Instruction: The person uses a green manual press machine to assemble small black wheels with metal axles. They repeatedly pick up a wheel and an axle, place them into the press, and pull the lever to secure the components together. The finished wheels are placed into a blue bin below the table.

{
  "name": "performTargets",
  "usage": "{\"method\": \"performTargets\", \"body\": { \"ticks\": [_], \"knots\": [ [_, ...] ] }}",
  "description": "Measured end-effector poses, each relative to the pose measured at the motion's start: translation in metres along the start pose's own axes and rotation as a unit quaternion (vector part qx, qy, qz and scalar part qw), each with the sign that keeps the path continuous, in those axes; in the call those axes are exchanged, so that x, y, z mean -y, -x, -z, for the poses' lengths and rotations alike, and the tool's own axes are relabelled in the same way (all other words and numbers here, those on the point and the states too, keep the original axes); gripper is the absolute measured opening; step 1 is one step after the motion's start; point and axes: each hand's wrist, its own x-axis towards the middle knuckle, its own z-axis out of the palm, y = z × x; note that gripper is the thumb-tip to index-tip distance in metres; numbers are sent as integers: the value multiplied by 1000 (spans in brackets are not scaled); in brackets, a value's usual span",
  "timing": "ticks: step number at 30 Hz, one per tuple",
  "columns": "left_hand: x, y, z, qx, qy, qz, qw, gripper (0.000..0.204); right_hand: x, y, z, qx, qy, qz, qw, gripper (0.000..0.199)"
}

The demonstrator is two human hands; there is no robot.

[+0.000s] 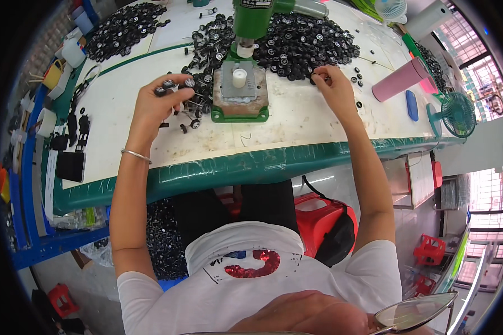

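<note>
My left hand (pixel 161 100) is raised left of the press base, its fingers closed around several small wheels on axles (pixel 167 85). Beneath and beside it lie more wheel-and-axle pieces (pixel 194 124). At the near edge of a large heap of small black wheels (pixel 302 44), my right hand (pixel 334 89) pinches with thumb and forefinger; what looks like a black wheel is mostly hidden in its fingertips. Between my hands stands a green hand press (pixel 252 21). Under its ram, a white round fixture (pixel 239 78) sits on a grey metal plate (pixel 248 90).
Another heap of wheels (pixel 126 30) lies at the far left. To the right are a pink tumbler (pixel 399 80), a blue oblong object (pixel 412 105) and a small green fan (pixel 457 114). A black box-like object (pixel 71 166) lies by the table's green front edge (pixel 240 167).
</note>
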Motion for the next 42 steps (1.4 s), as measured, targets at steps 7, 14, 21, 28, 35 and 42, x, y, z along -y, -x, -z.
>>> {"method": "performTargets", "body": {
  "ticks": [7, 14, 21, 28, 35, 42],
  "knots": [
    [-5, -23, -35, 91, 196, -17, 976, 34, 3, -7, -14, -41, 151, 33, 987, 20],
    [-15, -32, -59, 117, 253, -28, 960, 26, -4, -14, -7, -27, 109, -18, 993, 15],
    [-7, -37, -70, 21, 225, -4, 974, 18, 33, -19, -13, 21, -157, -91, 983, 16],
    [-5, -31, -69, 6, 173, -38, 984, 7, 105, -23, -63, 162, -401, -98, 896, 21],
    [-4, -32, -68, 9, 141, -62, 988, 11, 116, -24, -76, 198, -413, -163, 874, 20],
    [-16, -33, -74, 55, 95, -122, 986, 14, 89, -56, -37, 35, -560, -158, 812, 25]
  ]
}}
